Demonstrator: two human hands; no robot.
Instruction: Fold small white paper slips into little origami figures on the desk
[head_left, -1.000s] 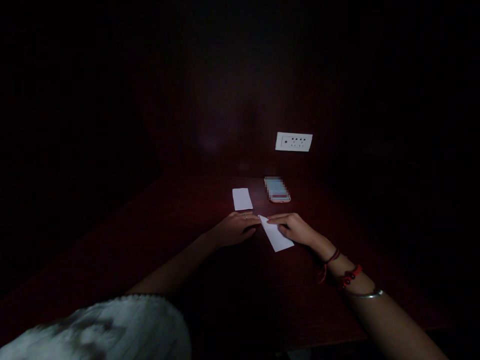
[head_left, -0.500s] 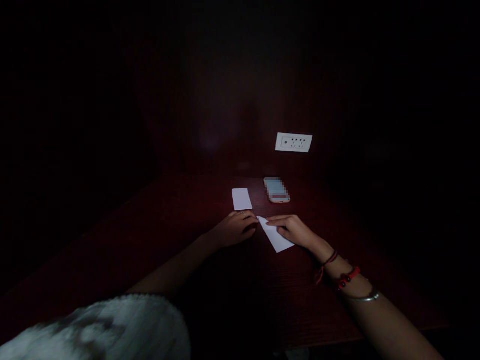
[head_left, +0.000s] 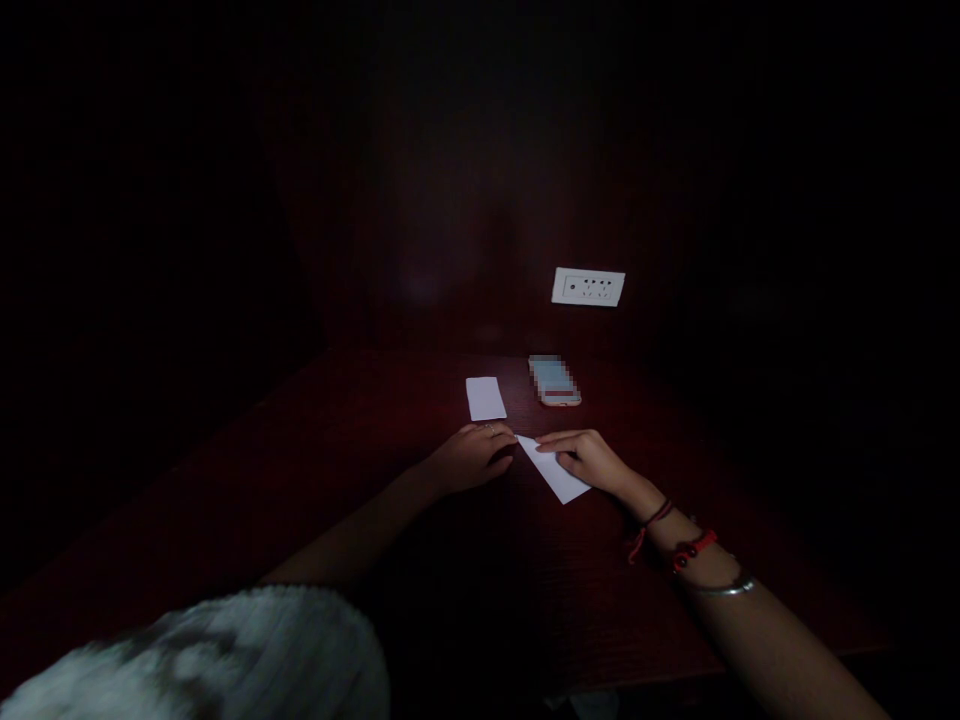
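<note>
A folded piece of white paper (head_left: 564, 484) lies slantwise on the dark red table, its narrow tip pointing to the far left. My right hand (head_left: 594, 462) lies over its right side, fingers stretched out and pressing on it, and part of the paper is hidden under them. At the paper's narrow tip are the fingertips of my left hand (head_left: 472, 460); whether they touch it is too dark to tell. The left fingers are extended, with the thumb apart below. Just beyond my left hand lies a second white paper piece (head_left: 486, 398), flat and rectangular.
A phone (head_left: 555, 381) with a blurred screen rests on the table (head_left: 360, 420) behind the folded paper. On the back wall is a white socket panel (head_left: 589, 287). My pale fluffy sleeve (head_left: 247, 650) covers the lower left. Surroundings are very dark.
The lower end of the folded paper has turned slightly to the right. Both hands stay almost where they were, and the whole view has shifted a little.
</note>
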